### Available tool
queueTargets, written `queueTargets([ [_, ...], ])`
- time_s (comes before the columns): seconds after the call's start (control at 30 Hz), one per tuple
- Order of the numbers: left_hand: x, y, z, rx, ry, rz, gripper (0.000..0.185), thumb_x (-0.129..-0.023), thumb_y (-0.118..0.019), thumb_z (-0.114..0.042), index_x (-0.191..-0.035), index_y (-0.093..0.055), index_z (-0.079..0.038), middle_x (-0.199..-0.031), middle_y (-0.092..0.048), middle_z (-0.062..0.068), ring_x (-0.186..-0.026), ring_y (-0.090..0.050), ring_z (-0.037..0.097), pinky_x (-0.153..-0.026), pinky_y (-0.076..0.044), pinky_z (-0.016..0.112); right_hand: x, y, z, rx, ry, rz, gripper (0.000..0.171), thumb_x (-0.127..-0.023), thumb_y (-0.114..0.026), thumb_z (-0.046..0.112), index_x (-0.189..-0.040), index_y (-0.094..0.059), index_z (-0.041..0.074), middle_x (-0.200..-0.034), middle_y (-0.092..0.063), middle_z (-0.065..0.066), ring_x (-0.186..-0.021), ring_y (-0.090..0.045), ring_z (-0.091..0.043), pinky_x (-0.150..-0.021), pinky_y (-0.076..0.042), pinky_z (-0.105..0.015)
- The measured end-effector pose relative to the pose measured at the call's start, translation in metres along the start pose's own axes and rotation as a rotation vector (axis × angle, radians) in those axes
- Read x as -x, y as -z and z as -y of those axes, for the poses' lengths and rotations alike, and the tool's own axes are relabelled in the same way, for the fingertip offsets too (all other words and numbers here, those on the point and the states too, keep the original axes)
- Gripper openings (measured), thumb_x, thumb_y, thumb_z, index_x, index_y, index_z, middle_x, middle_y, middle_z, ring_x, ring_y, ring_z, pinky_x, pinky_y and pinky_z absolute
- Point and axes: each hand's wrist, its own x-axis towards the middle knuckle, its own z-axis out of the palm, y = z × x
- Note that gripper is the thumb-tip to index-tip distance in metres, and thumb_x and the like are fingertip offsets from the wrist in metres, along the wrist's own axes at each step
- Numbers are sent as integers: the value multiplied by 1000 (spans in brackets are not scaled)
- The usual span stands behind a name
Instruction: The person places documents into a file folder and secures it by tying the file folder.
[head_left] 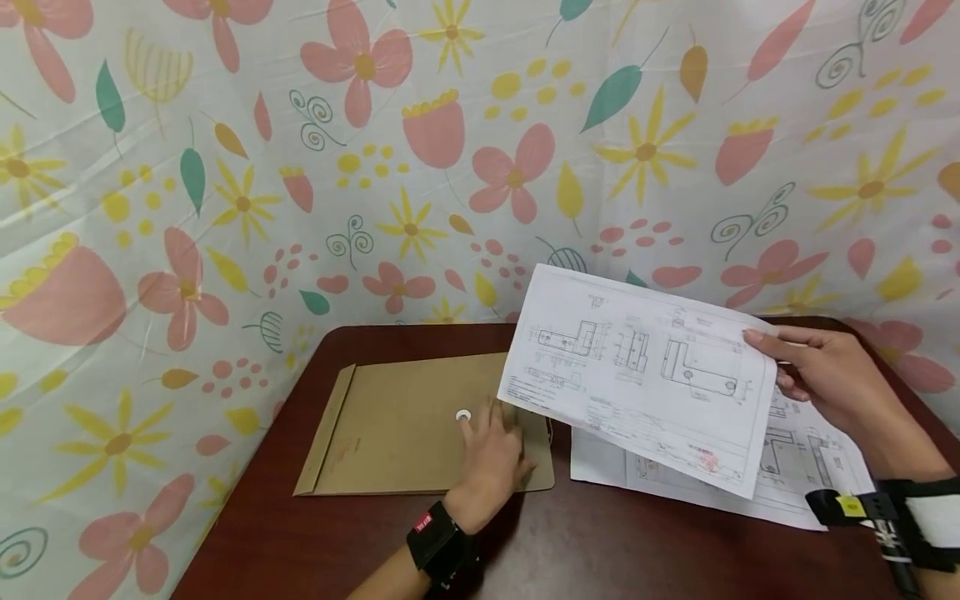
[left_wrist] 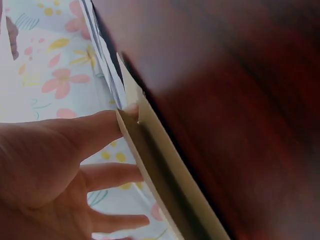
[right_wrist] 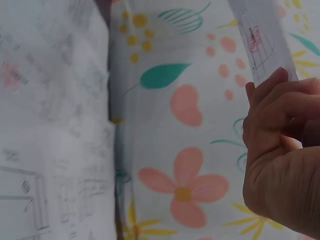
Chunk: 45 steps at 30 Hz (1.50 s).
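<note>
Overhead, two hands at work on a dark red-brown table (head_left: 615,542) set against a flower-print cloth backdrop (head_left: 225,167).

Right hand (head_left: 828,379): lifts a sheet of technical drawings (head_left: 637,375) clear of the table, tilted, printed face toward the camera. Thumb lies on the sheet's right edge with fingers behind, so it pinches the paper. Right wrist view confirms: fingers (right_wrist: 272,107) curled on a narrow strip of the same sheet, a small red stamp showing near the grip. Sheet hangs above and between the other two paper items, overlapping both as seen from the head camera.

Left hand (head_left: 491,458): rests on the right end of a brown kraft envelope (head_left: 405,425), fingers relaxed and slightly spread. Left wrist view shows a fingertip (left_wrist: 117,122) touching the edge of the envelope's flap or mouth, the other fingers straight and apart; no grip seen. Envelope lies flat on the left half of the table, flap end at left, a small white round fastener (head_left: 462,415) just above the fingertips.

More drawing sheets (head_left: 795,467) lie flat on the table right of the envelope, partly under the raised sheet.

Both wrists carry black straps (head_left: 435,533).
</note>
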Motion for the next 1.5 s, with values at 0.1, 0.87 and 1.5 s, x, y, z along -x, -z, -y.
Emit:
queueTargets([
  [0.1,0,0,-3,-16,-21,50,46,-86,-69,-53,-110,-75,-14,-146,-51,14,-147,-25,44,-106,-24,74,-2,3,-9,41,-28,-21,13,-98,-61,28,-91,-71,31,-65,-60,5,-49,-46,-12,-49,-22,-40],
  [0.87,-2,2,-15,-322,118,-20,104,-73,-74,-66,-142,-47,7,-151,-44,22,-149,-25,40,-106,-30,70,-9,2,-42,27,-131,49,17,-100,-59,34,-85,-66,31,-66,-60,7,-49,-45,-5,-43,-29,-31],
  [1.5,-1,3,-13,-295,99,1,124,-65,-72,-78,-147,-37,8,-155,-36,24,-151,-20,40,-108,-26,71,-42,-21,-48,26,-205,247,19,-103,-55,26,-106,-62,9,-73,-60,7,-50,-39,0,-48,-35,-18],
])
